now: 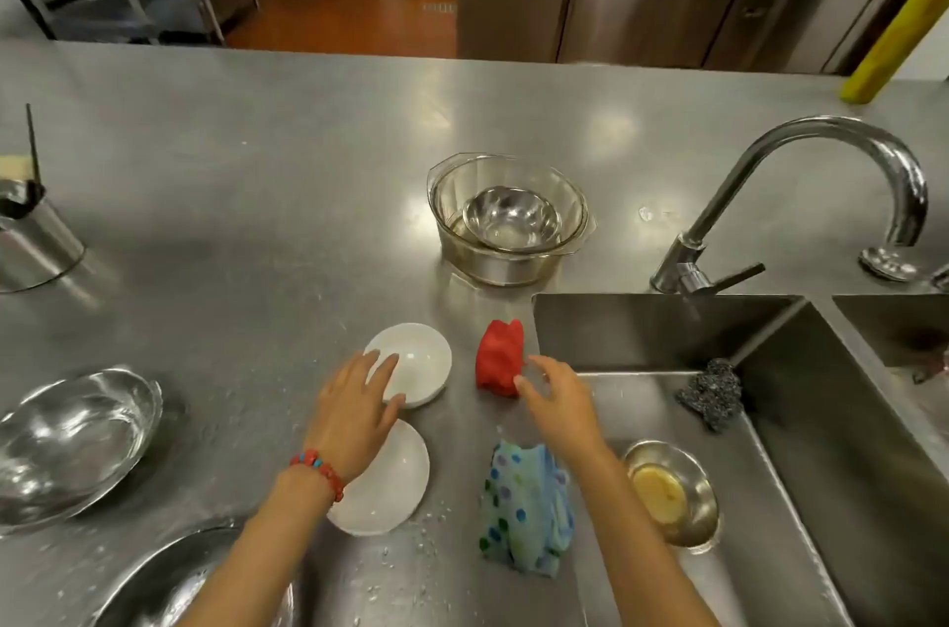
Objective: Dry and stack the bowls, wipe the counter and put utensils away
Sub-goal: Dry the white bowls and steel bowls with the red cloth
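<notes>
Two white bowls sit on the wet steel counter (257,164): one (418,357) further off, one (390,488) nearer me. My left hand (354,413), with a red bead bracelet, lies with spread fingers on the near rim of the far white bowl. My right hand (557,403) hovers open beside a red cloth (499,364), fingertips just at its edge. A blue-green dotted cloth (524,508) lies crumpled under my right forearm. A glass bowl (452,195) holds a small steel bowl (511,221). A steel bowl (72,441) rests at the left, another (174,580) at the bottom.
A sink (821,447) on the right holds a small steel dish with a yellow sponge (662,493) and a steel scourer (711,395). A curved tap (801,195) stands behind it. A steel cup with a stick in it (36,241) stands far left.
</notes>
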Demonstrator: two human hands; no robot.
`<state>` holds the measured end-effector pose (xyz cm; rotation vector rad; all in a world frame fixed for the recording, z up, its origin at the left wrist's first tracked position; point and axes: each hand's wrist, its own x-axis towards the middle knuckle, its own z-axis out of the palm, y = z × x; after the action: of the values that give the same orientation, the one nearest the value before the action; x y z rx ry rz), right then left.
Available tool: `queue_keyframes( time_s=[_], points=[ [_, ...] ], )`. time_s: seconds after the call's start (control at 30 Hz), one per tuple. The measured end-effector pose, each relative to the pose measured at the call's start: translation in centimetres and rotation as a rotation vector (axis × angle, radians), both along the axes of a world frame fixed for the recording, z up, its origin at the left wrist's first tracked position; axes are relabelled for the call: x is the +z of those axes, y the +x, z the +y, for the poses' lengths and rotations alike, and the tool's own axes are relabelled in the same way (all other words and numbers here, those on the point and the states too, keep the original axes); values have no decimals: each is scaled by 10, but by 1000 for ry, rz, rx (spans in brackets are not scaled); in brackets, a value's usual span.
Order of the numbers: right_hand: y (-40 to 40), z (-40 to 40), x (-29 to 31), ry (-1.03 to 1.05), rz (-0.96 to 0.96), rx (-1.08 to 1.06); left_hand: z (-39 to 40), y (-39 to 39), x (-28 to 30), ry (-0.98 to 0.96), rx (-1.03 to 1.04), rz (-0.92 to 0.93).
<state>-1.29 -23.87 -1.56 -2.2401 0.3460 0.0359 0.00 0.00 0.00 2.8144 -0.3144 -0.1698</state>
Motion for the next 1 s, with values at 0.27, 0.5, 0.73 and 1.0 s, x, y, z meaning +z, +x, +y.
queue_keyframes(
  time_s=[0.27, 0.5, 0.73, 1.0],
  points=[
    [52, 22, -30, 142, 83, -228, 16, 26, -28, -47, 27, 49],
    [65, 35, -45, 220, 111, -265, 26, 32, -33, -130, 56, 53],
    [46, 37, -36, 594, -52, -279, 28, 34, -33, -352, 136, 102],
    [14, 53, -21, 708, -167, -222, 21, 52, -40, -912, 477, 440]
  ],
)
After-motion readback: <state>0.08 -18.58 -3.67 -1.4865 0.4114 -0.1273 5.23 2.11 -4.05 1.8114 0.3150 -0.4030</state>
